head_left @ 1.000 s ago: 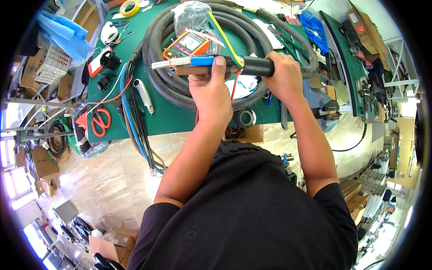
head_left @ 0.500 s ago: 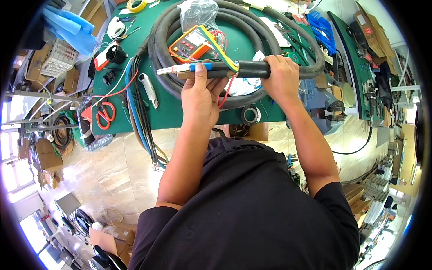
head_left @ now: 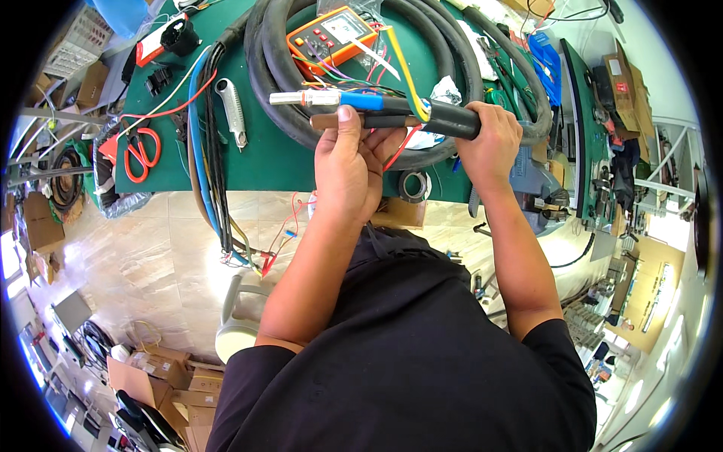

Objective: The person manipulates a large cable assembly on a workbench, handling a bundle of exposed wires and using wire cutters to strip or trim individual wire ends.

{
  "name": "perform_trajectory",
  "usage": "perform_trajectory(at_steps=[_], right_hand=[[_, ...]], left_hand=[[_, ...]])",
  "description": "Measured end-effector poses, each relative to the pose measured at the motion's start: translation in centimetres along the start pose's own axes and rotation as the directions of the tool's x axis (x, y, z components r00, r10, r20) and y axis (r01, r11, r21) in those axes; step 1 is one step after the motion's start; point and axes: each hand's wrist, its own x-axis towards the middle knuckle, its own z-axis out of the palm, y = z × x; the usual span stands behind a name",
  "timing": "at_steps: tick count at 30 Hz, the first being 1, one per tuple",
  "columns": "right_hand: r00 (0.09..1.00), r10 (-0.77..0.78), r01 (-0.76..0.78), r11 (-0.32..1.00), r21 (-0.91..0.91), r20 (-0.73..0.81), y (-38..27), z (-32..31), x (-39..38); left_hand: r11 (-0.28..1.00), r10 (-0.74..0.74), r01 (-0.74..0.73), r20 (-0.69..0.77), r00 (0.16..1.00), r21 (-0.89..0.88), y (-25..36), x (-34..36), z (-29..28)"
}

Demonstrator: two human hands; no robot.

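Observation:
My right hand (head_left: 488, 143) is closed around the black sheath of a thick cable (head_left: 450, 118). Out of the sheath's left end come a blue wire (head_left: 363, 101) with a silver pin at its tip, a brown wire (head_left: 325, 121), a yellow-green wire (head_left: 410, 69) bent upward and a thin red wire (head_left: 401, 146). My left hand (head_left: 350, 169) pinches the brown wire, its thumb on top and fingers partly hidden below. Behind both hands, the coiled black cable (head_left: 265, 56) lies on the green table (head_left: 282, 177) around an orange meter (head_left: 335, 38).
Left on the table are red-handled scissors (head_left: 141, 154), a grey utility knife (head_left: 232, 113), a black connector (head_left: 179, 36) and a bundle of stripped wires (head_left: 211, 143) hanging over the front edge. A tape roll (head_left: 413, 186) sits at that edge. A blue tray (head_left: 545, 69) stands at right.
The view has shifted, so the table items appear further left. The brown wire now shows apart from and below the blue wire, with my left thumb moved off the blue one.

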Motion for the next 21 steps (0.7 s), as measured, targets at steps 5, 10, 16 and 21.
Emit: perform_trajectory(at_steps=[5, 10, 16, 21], right_hand=[[1.000, 0.002, -0.002, 1.000, -0.015, 0.010, 0.2, 0.1, 0.1], [1.000, -0.008, 0.008, 1.000, -0.005, -0.026, 0.1, 0.0, 0.5], [0.998, -0.002, 0.002, 1.000, 0.001, -0.067, 0.4, -0.4, 0.7], [0.999, 0.013, -0.013, 1.000, -0.002, -0.040, 0.2, -0.6, 0.6]], left_hand=[[0.998, -0.009, 0.009, -0.011, 1.000, 0.056, 0.8, 0.4, -0.1], [0.997, 0.037, -0.039, 0.025, 0.999, 0.062, 0.6, 0.5, 0.2], [0.995, 0.051, -0.039, 0.129, 0.990, -0.097, 0.4, 0.3, 0.4], [0.990, 0.050, -0.062, 0.095, 0.994, 0.128, 1.0, 0.2, 1.1]])
